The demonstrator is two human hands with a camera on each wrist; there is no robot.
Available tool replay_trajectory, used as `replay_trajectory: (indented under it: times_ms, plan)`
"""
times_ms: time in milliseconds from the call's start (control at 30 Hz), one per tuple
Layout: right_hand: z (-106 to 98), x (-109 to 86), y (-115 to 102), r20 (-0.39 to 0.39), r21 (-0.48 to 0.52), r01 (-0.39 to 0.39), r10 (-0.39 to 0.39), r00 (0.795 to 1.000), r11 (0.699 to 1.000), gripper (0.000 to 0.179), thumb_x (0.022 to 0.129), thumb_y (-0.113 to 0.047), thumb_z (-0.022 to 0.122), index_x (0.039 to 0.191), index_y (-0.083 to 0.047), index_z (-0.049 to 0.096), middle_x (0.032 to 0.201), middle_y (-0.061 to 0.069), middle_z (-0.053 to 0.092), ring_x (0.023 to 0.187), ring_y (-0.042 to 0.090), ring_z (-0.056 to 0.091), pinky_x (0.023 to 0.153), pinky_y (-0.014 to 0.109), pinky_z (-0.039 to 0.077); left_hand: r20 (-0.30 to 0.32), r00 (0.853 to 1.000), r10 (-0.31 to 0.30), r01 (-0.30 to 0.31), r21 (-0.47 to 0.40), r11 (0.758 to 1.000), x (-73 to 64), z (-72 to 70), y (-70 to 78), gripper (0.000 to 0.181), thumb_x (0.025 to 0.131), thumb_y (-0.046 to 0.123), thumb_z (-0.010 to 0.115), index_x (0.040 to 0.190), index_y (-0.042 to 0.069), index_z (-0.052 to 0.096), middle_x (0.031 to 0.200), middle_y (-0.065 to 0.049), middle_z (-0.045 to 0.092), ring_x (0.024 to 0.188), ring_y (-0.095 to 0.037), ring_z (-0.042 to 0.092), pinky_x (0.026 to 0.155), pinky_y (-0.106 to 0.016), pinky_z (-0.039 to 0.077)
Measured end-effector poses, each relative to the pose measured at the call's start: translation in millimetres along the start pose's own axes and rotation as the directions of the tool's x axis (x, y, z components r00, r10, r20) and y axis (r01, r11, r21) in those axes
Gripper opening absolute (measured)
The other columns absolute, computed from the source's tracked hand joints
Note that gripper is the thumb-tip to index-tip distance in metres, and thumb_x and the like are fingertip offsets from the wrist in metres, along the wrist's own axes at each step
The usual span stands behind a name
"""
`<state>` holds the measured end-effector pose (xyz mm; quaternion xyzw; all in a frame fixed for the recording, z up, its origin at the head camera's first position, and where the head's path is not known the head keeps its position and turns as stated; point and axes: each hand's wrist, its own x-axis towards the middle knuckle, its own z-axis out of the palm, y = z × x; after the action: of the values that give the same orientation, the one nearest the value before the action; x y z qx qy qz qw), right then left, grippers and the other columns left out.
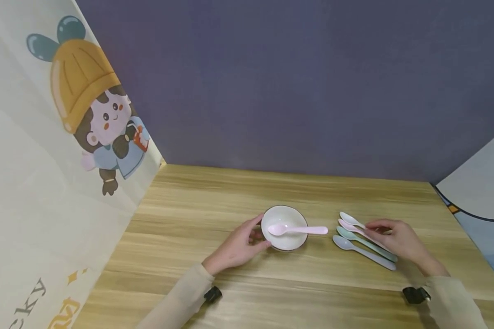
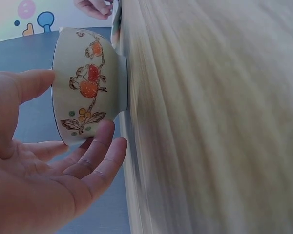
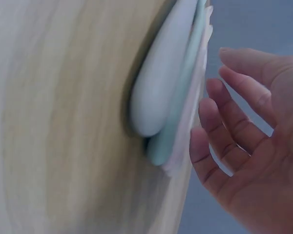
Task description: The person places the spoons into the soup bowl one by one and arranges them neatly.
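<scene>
My left hand holds the near left side of a small white bowl, thumb and fingers at its rim and wall. In the left wrist view the bowl's outside shows painted orange and red fruit on a branch. A pink spoon lies across the bowl, its handle jutting past the right rim. My right hand hovers over the handles of several spoons, its fingers loosely bent around nothing in the right wrist view. Side by side lie a white spoon, a pink spoon, a green spoon and a greyish-blue spoon.
The wood-grain table ends at a dark blue-grey wall behind. To the left stands a pale panel with a cartoon figure. Another light panel borders the right edge. Black wrist cameras sit at both sleeves.
</scene>
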<state>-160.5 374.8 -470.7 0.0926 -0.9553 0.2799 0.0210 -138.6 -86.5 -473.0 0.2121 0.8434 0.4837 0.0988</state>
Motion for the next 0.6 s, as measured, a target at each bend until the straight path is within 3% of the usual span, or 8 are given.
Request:
replay_trajectory:
  times_ms: [233, 600]
  plan:
    - [-1.2, 6.4, 7.7, 0.0, -0.017, -0.037, 0.037, 0.999, 0.999, 0.025, 0.096, -0.026, 0.081, 0.11, -0.005, 0.082, 0.107, 0.014, 0.08, 0.082, -0.01, 0.059, 0.068, 0.02, 0.053, -0.005, 1.0, -0.001, 0.001, 0.009, 1.0, -0.4, -3.9, 3.2, 0.082, 0.101, 0.03, 0.075, 0.168, 0.011, 0.033, 0.157, -0.01, 0.055, 0.117, -0.021, 0.07, 0.102, -0.041, 0.058]
    - [3.9, 8.6, 18.4, 0.044, -0.035, -0.074, 0.076, 0.996, 0.997, 0.03, 0.096, -0.027, 0.081, 0.112, -0.001, 0.08, 0.099, 0.01, 0.08, 0.081, -0.001, 0.062, 0.068, 0.021, 0.051, 0.01, 1.0, -0.001, 0.001, 0.021, 1.0, 0.1, -2.0, 4.8, 0.082, 0.1, 0.03, 0.076, 0.167, 0.009, 0.033, 0.156, -0.01, 0.056, 0.117, -0.021, 0.07, 0.101, -0.038, 0.058]
